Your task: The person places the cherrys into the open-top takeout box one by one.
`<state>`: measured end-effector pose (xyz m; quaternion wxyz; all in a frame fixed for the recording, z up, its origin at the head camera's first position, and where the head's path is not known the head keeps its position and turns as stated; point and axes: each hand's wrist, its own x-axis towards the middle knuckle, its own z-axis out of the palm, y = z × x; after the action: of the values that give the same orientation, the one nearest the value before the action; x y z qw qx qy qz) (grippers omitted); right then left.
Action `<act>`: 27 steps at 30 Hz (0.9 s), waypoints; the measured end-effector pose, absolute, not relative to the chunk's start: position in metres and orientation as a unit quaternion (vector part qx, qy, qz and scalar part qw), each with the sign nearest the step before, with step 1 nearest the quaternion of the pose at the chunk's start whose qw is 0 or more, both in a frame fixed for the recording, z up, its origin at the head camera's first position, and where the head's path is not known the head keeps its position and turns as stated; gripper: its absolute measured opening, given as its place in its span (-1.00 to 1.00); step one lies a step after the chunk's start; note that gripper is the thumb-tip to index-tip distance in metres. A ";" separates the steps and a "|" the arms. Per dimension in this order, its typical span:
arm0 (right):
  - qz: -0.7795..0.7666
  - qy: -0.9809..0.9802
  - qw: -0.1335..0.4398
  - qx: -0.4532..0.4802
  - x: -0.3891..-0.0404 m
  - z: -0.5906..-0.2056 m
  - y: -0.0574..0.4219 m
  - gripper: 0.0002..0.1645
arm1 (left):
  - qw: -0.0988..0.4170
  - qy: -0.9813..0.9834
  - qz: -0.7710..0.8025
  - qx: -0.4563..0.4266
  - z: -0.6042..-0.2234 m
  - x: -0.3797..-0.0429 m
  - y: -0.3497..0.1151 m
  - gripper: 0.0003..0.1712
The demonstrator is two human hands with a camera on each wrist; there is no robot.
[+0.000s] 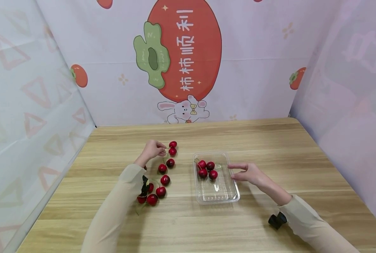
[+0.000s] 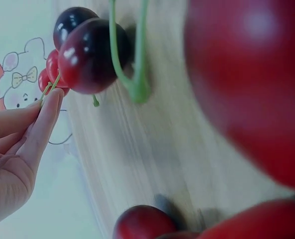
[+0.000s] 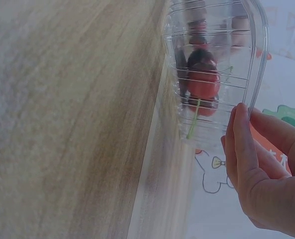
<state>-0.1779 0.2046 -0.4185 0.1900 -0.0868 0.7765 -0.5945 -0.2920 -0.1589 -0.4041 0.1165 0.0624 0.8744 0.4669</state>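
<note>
At the far end of a group of loose cherries, my left hand (image 1: 153,149) pinches thin green cherry stems between thumb and fingertips. The red cherries (image 1: 172,151) on those stems lie just right of the fingertips. In the left wrist view, the stems (image 2: 51,85) run from the fingertips to bright red cherries. A clear plastic container (image 1: 217,193) stands to the right, with several cherries (image 1: 202,173) in its far left part. My right hand (image 1: 250,173) holds the container's right rim, its fingertips around the edge in the right wrist view.
More dark red cherries (image 1: 161,192) lie loose on the wooden table (image 1: 181,225) between the left forearm and the container, some partly hidden by the sleeve and the black wrist camera (image 1: 144,187). A printed cloth backdrop (image 1: 251,88) rises behind the table's far edge.
</note>
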 end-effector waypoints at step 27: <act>-0.600 0.772 0.191 -0.085 -0.178 -0.418 0.204 -0.42 | 0.127 0.847 0.511 0.071 -0.393 -0.283 -0.144 -0.79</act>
<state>-0.1781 0.2037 -0.4180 0.1909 -0.0852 0.7723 -0.5999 -0.2827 -0.1444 -0.3930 0.1266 0.0708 0.8474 0.5108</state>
